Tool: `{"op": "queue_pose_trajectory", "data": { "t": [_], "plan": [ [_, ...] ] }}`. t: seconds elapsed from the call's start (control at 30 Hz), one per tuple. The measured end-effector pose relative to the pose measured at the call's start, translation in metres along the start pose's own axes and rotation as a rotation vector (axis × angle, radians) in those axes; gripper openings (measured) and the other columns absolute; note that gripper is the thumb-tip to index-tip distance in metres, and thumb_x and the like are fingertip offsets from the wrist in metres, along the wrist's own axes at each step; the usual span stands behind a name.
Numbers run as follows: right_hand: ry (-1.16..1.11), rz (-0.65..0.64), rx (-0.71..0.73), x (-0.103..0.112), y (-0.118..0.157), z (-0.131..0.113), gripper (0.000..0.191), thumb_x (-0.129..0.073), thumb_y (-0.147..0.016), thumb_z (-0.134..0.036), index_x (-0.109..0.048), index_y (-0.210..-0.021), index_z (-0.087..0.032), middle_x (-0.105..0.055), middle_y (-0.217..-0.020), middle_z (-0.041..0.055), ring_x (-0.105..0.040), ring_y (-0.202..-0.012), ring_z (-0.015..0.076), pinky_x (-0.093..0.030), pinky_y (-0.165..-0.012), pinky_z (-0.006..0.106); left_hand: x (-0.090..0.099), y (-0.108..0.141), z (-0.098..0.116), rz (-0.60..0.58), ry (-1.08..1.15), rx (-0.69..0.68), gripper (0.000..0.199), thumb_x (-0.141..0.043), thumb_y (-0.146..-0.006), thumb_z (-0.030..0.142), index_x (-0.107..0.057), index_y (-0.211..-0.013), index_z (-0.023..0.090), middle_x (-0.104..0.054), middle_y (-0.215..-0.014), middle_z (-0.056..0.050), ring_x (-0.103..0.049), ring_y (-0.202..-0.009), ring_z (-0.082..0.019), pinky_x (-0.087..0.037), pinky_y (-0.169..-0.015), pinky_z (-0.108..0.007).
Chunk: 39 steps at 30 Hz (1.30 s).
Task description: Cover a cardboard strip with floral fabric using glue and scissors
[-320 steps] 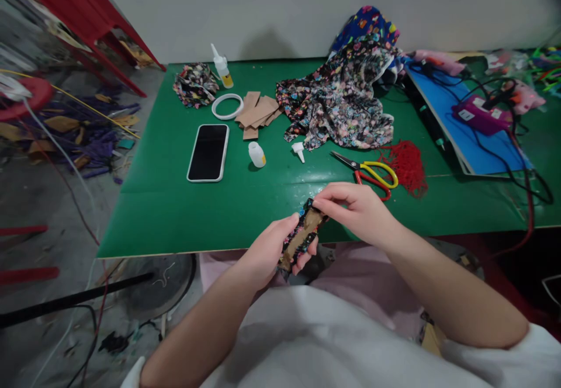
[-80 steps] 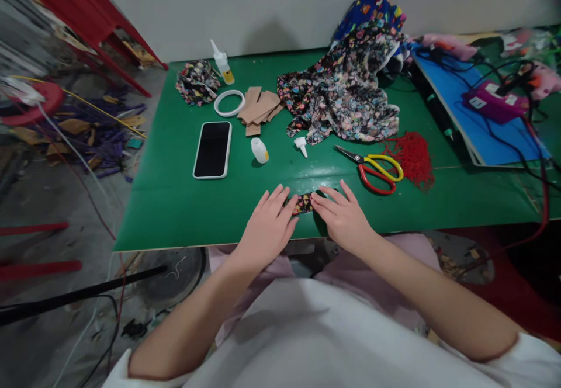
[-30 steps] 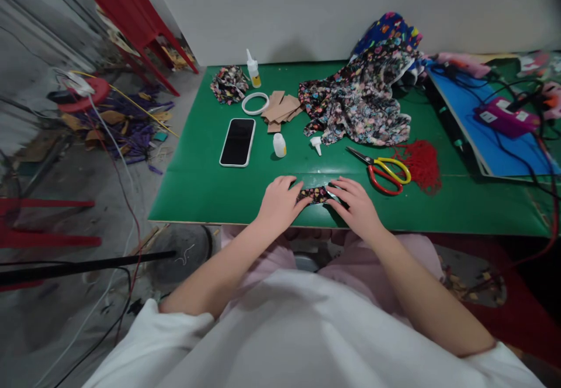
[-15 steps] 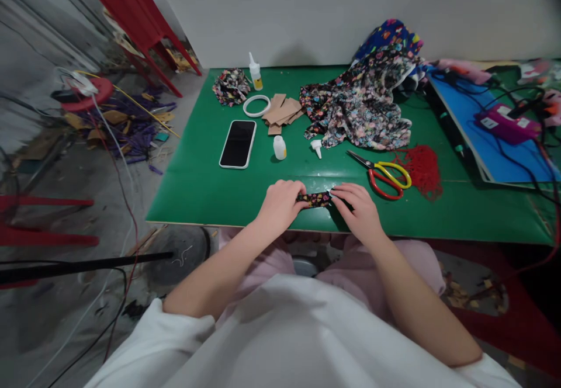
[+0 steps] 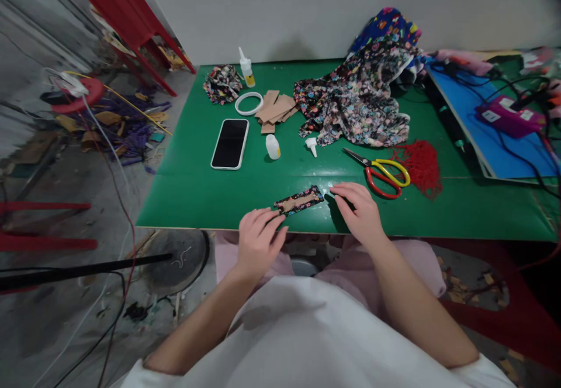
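A narrow strip of black floral fabric [image 5: 312,199] lies on the green table near its front edge, with brown card showing along its middle. My left hand [image 5: 259,237] is beside its left end, palm down, fingers stretched and slightly apart; the fingertips are at or near the strip's corner. Just past the strip's right end is my right hand [image 5: 357,210]. Its fingers are closed around a small white piece [image 5: 326,193], mostly hidden, whose kind I cannot make out.
Behind the strip stand an open white bottle [image 5: 272,147] and a white nozzle [image 5: 311,146]. A phone [image 5: 230,144], brown card pieces [image 5: 275,111], a white ring [image 5: 249,103] and a glue bottle [image 5: 247,70] lie left. Scissors [image 5: 380,173], red threads [image 5: 423,169] and floral cloth [image 5: 357,101] lie right.
My left hand has let go of the strip and drawn back left. The strip now lies tilted with its card face up. My right hand has stayed nearly in place.
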State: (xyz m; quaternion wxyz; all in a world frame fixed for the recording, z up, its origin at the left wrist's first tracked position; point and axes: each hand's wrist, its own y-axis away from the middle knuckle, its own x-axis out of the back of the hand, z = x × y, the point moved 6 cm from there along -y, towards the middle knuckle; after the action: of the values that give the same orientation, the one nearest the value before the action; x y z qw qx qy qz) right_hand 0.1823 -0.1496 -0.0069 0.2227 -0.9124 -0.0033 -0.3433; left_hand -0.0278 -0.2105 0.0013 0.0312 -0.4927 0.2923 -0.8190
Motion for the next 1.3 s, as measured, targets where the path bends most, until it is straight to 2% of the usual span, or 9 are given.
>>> {"op": "queue_pose_trajectory", "data": {
  "t": [0.1,0.23,0.43,0.63,1.0,1.3],
  "plan": [
    [0.051,-0.088,0.078,-0.01,-0.001,-0.004,0.028,-0.046,-0.083,-0.019,-0.061,-0.107,-0.023,-0.063,-0.108,0.0046,-0.051,-0.108,0.0193,-0.041,-0.094,0.043,0.009,0.006,-0.016,-0.011,-0.018,0.044,0.019,-0.057,-0.076,0.014,-0.061,-0.094,0.018,-0.066,-0.099,-0.006,-0.054,-0.102,-0.022,-0.038,-0.093,-0.045],
    [0.114,-0.184,0.145,-0.02,0.0,-0.005,0.031,-0.044,-0.082,-0.015,-0.061,-0.107,-0.021,-0.063,-0.109,0.0047,-0.049,-0.111,0.0203,-0.042,-0.094,0.043,0.008,0.005,-0.022,-0.066,0.0,0.006,0.024,-0.052,-0.078,0.011,-0.061,-0.1,0.017,-0.065,-0.106,-0.006,-0.052,-0.108,-0.023,-0.038,-0.093,-0.046],
    [0.147,-0.206,0.165,-0.022,0.003,-0.003,0.038,-0.042,-0.077,-0.008,-0.061,-0.107,-0.021,-0.061,-0.112,0.0052,-0.048,-0.111,0.0211,-0.042,-0.093,0.045,-0.001,0.0,-0.018,-0.133,0.04,-0.122,0.032,-0.051,-0.077,0.01,-0.058,-0.108,0.017,-0.064,-0.11,-0.006,-0.051,-0.11,-0.023,-0.038,-0.095,-0.046],
    [0.174,-0.218,0.167,-0.023,0.003,-0.003,0.042,-0.041,-0.073,-0.005,-0.06,-0.108,-0.02,-0.059,-0.113,0.006,-0.047,-0.111,0.0222,-0.042,-0.093,0.046,-0.006,0.0,-0.022,-0.185,0.073,-0.207,0.04,-0.054,-0.076,0.013,-0.053,-0.116,0.015,-0.061,-0.114,-0.008,-0.049,-0.113,-0.023,-0.041,-0.093,-0.043],
    [0.256,-0.263,0.229,-0.024,0.005,-0.01,0.04,-0.04,-0.075,-0.004,-0.06,-0.109,-0.013,-0.057,-0.116,0.0099,-0.045,-0.114,0.023,-0.039,-0.096,0.044,-0.01,0.0,-0.02,-0.244,-0.048,-0.297,0.035,-0.055,-0.076,0.019,-0.056,-0.11,0.011,-0.06,-0.115,-0.01,-0.049,-0.112,-0.026,-0.04,-0.092,-0.043],
    [0.31,-0.325,0.245,-0.027,0.007,-0.012,0.043,-0.039,-0.077,-0.007,-0.056,-0.114,-0.016,-0.056,-0.119,0.0089,-0.043,-0.115,0.0244,-0.036,-0.097,0.048,-0.006,-0.01,-0.009,-0.299,-0.077,-0.35,0.035,-0.052,-0.078,0.025,-0.058,-0.109,0.01,-0.062,-0.109,-0.012,-0.052,-0.107,-0.026,-0.039,-0.094,-0.044]
  ]
}}
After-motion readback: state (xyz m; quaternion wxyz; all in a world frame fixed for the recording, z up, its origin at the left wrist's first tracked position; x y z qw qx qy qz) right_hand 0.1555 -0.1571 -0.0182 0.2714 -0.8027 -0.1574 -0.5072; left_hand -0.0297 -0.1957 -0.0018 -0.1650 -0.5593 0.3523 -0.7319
